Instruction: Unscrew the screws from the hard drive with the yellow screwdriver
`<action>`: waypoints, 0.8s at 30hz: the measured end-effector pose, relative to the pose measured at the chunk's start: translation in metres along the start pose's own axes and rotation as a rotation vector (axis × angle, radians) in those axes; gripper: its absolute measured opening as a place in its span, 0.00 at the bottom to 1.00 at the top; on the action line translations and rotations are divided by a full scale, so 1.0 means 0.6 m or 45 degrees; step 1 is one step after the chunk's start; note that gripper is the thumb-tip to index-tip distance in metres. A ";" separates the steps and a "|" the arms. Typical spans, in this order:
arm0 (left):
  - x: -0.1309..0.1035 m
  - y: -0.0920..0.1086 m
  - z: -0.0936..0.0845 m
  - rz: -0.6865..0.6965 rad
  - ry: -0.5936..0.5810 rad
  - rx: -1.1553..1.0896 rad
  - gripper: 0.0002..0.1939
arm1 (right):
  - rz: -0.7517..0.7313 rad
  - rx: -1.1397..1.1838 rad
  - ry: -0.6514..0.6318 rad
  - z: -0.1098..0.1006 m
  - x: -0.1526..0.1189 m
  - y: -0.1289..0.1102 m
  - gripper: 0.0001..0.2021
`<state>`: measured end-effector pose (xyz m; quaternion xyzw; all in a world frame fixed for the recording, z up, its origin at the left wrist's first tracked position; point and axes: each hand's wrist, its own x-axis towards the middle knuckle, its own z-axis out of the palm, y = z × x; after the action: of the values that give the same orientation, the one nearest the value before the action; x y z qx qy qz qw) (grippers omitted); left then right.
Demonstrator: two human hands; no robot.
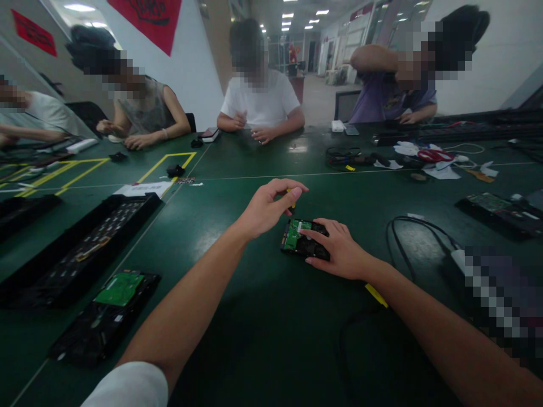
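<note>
On the green table in front of me lies a hard drive (292, 237), its green circuit board facing up. My right hand (337, 246) grips it from the right, with fingers over the top and along the near side. Above the drive's far left corner, my left hand (275, 206) is closed around a small yellow-and-black screwdriver (291, 204). Most of this tool is hidden by the fingers, and I cannot tell whether its tip touches the drive. Another hard drive in a black caddy (119, 289) rests left of my left forearm.
A long black tray (80, 249) lies at the left. Right of my hands are a black cable (392, 226), a blurred-out device (500, 299) and another circuit-board unit (492, 209). Cables and gloves (407, 148) lie farther back. Several people sit across the table.
</note>
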<state>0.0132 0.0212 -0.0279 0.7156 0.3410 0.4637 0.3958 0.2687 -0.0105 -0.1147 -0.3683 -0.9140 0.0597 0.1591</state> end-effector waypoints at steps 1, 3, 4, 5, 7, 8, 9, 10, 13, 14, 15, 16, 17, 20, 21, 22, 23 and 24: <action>0.000 0.000 -0.001 -0.008 -0.007 -0.012 0.16 | 0.001 -0.004 -0.006 0.000 0.000 0.000 0.35; 0.000 0.001 -0.001 -0.038 -0.035 -0.095 0.16 | 0.004 -0.014 -0.012 0.000 0.001 -0.001 0.35; 0.000 0.002 0.000 -0.057 -0.047 -0.158 0.16 | 0.003 -0.020 -0.013 0.000 0.001 -0.001 0.36; -0.001 0.004 0.002 -0.081 -0.051 -0.230 0.16 | 0.003 -0.025 -0.012 0.000 0.001 -0.001 0.36; -0.002 0.008 0.006 -0.144 -0.042 -0.382 0.14 | 0.000 -0.035 -0.012 0.000 0.001 0.000 0.36; -0.002 0.011 0.007 -0.179 -0.035 -0.450 0.12 | -0.003 -0.040 -0.016 0.001 0.001 0.000 0.36; -0.002 0.013 0.009 -0.212 -0.032 -0.506 0.11 | -0.005 -0.043 -0.018 0.001 0.000 0.000 0.36; -0.002 0.015 0.009 -0.237 -0.031 -0.546 0.10 | -0.008 -0.047 -0.017 0.001 0.000 0.000 0.36; -0.001 0.017 0.010 -0.267 -0.022 -0.573 0.07 | -0.013 -0.060 -0.011 0.003 0.000 0.000 0.36; 0.000 0.017 0.010 -0.269 -0.008 -0.562 0.07 | -0.010 -0.065 -0.007 0.003 0.000 0.000 0.36; 0.000 0.017 0.009 -0.269 0.008 -0.547 0.08 | -0.006 -0.069 -0.004 0.003 0.000 0.000 0.36; 0.001 0.016 0.009 -0.270 0.023 -0.526 0.08 | -0.002 -0.073 -0.002 0.003 0.000 -0.001 0.37; 0.001 0.016 0.009 -0.266 0.032 -0.497 0.08 | 0.000 -0.077 0.001 0.002 0.000 -0.002 0.37; 0.002 0.015 0.010 -0.229 0.035 -0.357 0.10 | -0.019 -0.091 0.008 -0.001 0.001 -0.005 0.36; 0.002 0.014 0.009 -0.212 0.033 -0.309 0.11 | -0.033 -0.094 0.007 -0.002 0.002 -0.006 0.36; 0.002 0.013 0.009 -0.198 0.034 -0.272 0.12 | -0.048 -0.095 0.004 -0.003 0.003 -0.007 0.36; 0.002 0.012 0.008 -0.193 0.035 -0.249 0.12 | -0.061 -0.093 -0.001 -0.005 0.004 -0.008 0.36; 0.002 0.010 0.007 -0.192 0.039 -0.240 0.12 | -0.073 -0.088 -0.009 -0.006 0.005 -0.009 0.36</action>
<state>0.0183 0.0183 -0.0230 0.6403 0.3548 0.4734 0.4900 0.2645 -0.0123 -0.1096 -0.3472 -0.9262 0.0247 0.1447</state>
